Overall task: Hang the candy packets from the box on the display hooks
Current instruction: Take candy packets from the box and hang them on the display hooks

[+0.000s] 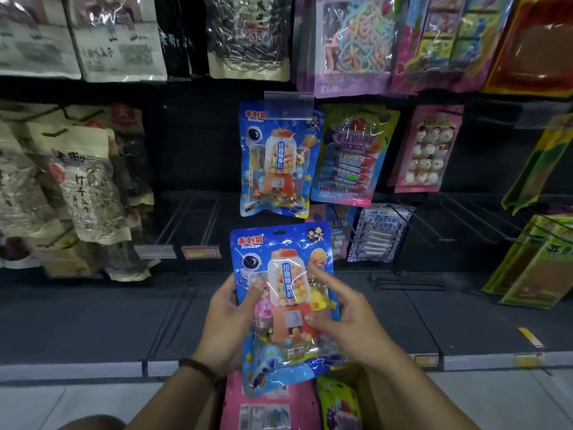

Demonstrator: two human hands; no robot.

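I hold a blue candy packet (280,252) with an orange gumball machine printed on it, upright in front of the shelves. My left hand (224,324) grips its left edge, thumb across the front. My right hand (344,318) holds the right side, index finger on the front. An identical blue packet (274,159) hangs on a display hook just above, under a clear price tag holder (288,102). Below my hands the cardboard box (369,395) holds a pink packet (266,408) and a green packet (339,405).
Purple-green (353,156) and pink (429,150) candy packets hang to the right of the hooked blue one. Bare hooks (192,218) stick out to the left of it. Seed bags (83,181) hang at far left, green packs (533,262) at far right. A dark shelf (93,321) runs below.
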